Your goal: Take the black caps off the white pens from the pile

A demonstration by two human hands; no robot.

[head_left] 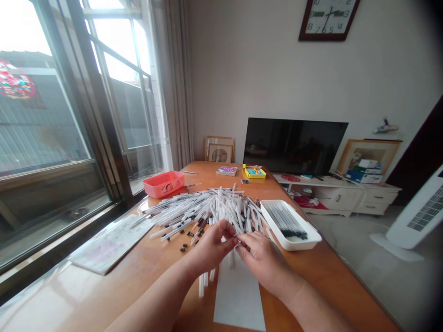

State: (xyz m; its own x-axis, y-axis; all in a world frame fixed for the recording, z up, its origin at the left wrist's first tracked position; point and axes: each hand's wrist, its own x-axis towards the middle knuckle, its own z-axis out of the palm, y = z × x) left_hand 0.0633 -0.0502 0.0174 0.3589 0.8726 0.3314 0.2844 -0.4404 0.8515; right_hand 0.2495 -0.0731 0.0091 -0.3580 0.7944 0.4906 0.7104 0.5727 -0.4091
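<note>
Left hand (216, 242) and right hand (261, 258) meet fingertip to fingertip above the glossy brown wooden table (318, 272), each closed to a narrow pinch about a slim pale piece (237, 246); the fingers hide most of it, so whether it is one part or two cannot be told. Such a grip probably suits something so thin, and the low meeting point likely steadies it. From the left, a flat pale booklet with faint printing (112, 244) lies at the table's edge, apparently out of the way. Beyond it stands a translucent red plastic box (164, 184). Next, small black pieces (182, 249) lie loose before a heap of white translucent plastic tubes (187, 207), which fans out just ahead of the hands, seemingly for easy reach. Beneath the hands lies a narrow white sheet (238, 299), perhaps a light ground for small parts. At the right, an oblong white plastic tray (301, 245) holds slender dark-ended rods (282, 216) side by side, an order that likely keeps them facing one way.
</note>
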